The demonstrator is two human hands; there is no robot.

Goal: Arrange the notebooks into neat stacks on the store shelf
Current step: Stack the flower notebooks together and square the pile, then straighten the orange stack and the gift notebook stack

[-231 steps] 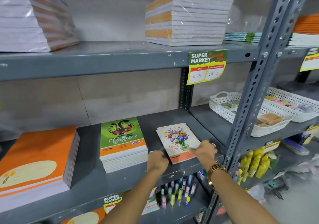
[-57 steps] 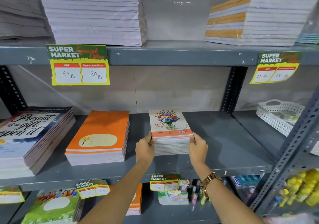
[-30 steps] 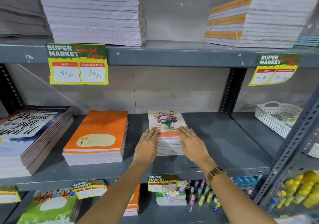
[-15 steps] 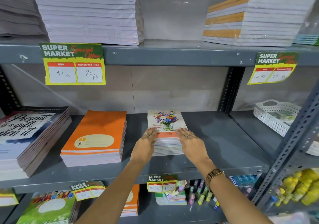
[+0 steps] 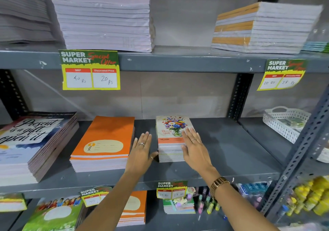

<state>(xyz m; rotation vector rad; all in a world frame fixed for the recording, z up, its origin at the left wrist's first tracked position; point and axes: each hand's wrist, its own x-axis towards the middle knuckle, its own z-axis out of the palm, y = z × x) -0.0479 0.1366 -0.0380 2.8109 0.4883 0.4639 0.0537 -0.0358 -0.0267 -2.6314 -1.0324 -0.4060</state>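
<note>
A small stack of notebooks with a flower-bouquet cover [image 5: 170, 129] stands upright and squared in the middle of the grey middle shelf [image 5: 222, 150]. My left hand [image 5: 141, 150] hovers flat and open just left of the stack, its thumb near the stack's lower left corner. My right hand [image 5: 193, 146] lies flat with fingers spread over the stack's right edge and top cover. Neither hand grips anything. Left of my hands sits an orange notebook stack [image 5: 106, 141], and further left a larger stack with "Present is a gift" lettering [image 5: 33, 141].
The top shelf carries tall white-edged notebook stacks [image 5: 105, 17] and an orange-banded stack [image 5: 263, 27]. Price tags [image 5: 90, 70] hang from the shelf edges. A white basket [image 5: 283, 122] sits at right behind a slanted metal upright [image 5: 302, 152]. The lower shelf holds more notebooks and pens.
My left hand has slid off the flower stack's left edge to the shelf beside it, fingers now spread. My right hand stays on the stack's right side.
</note>
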